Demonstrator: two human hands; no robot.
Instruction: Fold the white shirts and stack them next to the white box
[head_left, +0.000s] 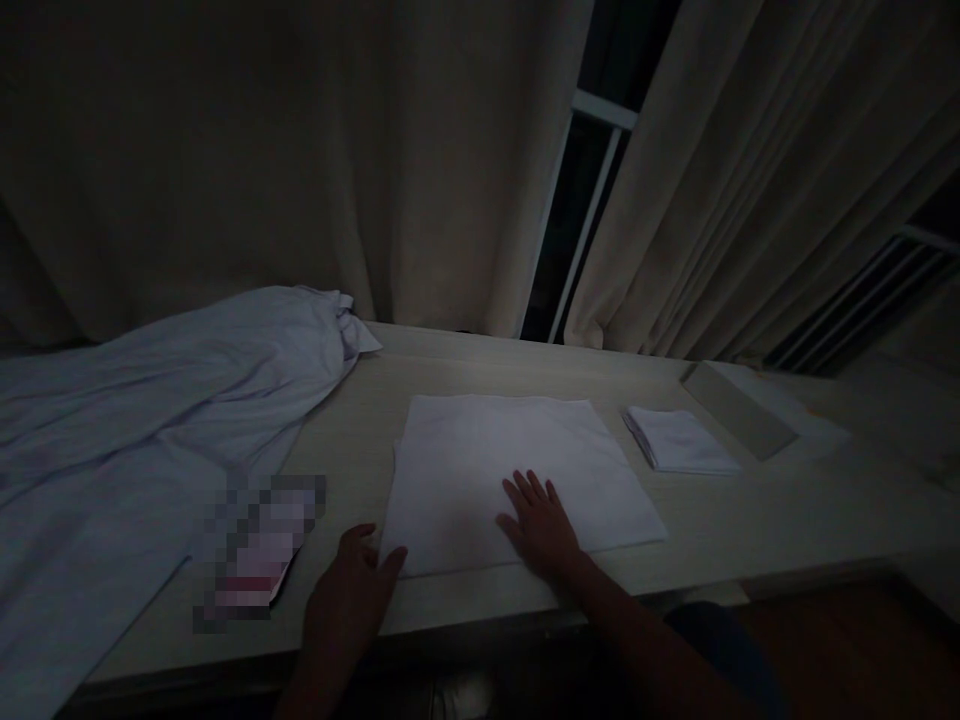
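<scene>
A white cloth, folded into a flat rectangle, lies on the pale wooden surface in front of me. My right hand rests flat on its near part, right of the middle, fingers stretched out. At the cloth's near left corner is my left hand, with its thumb at the corner and its bent fingers beside the left edge. A gap shows between that thumb and the fingers. To the right sits a smaller folded white cloth, apart from both hands.
A large rumpled white cloth covers the left side of the tabletop. Near my left hand lies a pixelated phone-like object. An open box or folder stands at the far right. Curtains hang behind, before a dark window.
</scene>
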